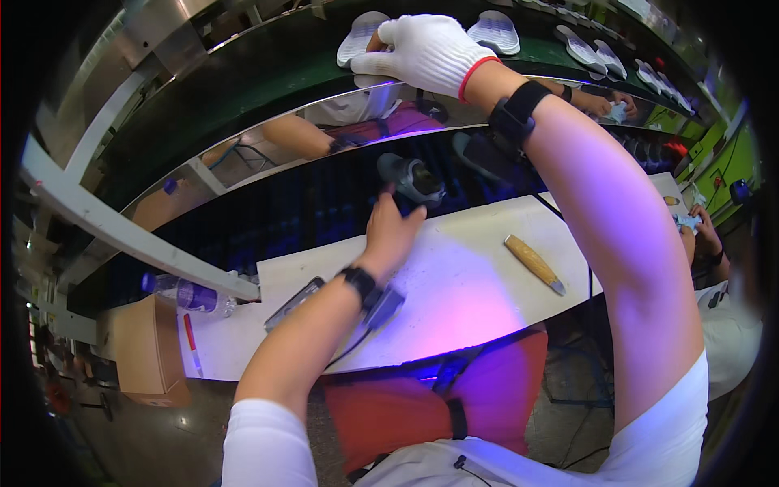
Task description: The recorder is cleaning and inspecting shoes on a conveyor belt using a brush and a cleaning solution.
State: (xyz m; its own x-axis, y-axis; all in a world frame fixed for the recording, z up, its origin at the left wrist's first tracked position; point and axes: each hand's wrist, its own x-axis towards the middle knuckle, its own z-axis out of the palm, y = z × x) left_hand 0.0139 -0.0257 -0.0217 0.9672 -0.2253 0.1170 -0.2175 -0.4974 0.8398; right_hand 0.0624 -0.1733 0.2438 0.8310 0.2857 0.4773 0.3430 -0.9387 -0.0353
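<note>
My right hand [430, 53], in a white knit glove with a red cuff, reaches up to the far green belt. Its fingers close on the edge of a pale grey shoe sole [357, 34]. A second pale sole [495, 32] lies just right of the glove. Bare and slightly blurred, my left hand [393, 231] reaches over the lower dark belt, thumb and forefinger apart. Just beyond its fingertips sits a grey shoe-like piece [420, 183] with a dark opening; whether they touch it I cannot tell. Another dim piece [479, 158] lies to its right.
On the white worktable [454, 276] lie a wooden-handled tool [534, 264], a red-handled knife [192, 345], a plastic bottle [203, 299] and a dark device with a cable [385, 307] by my left wrist. A cardboard box [150, 349] and grey frame post [146, 235] stand left. Another person's hands [702, 231] work at right.
</note>
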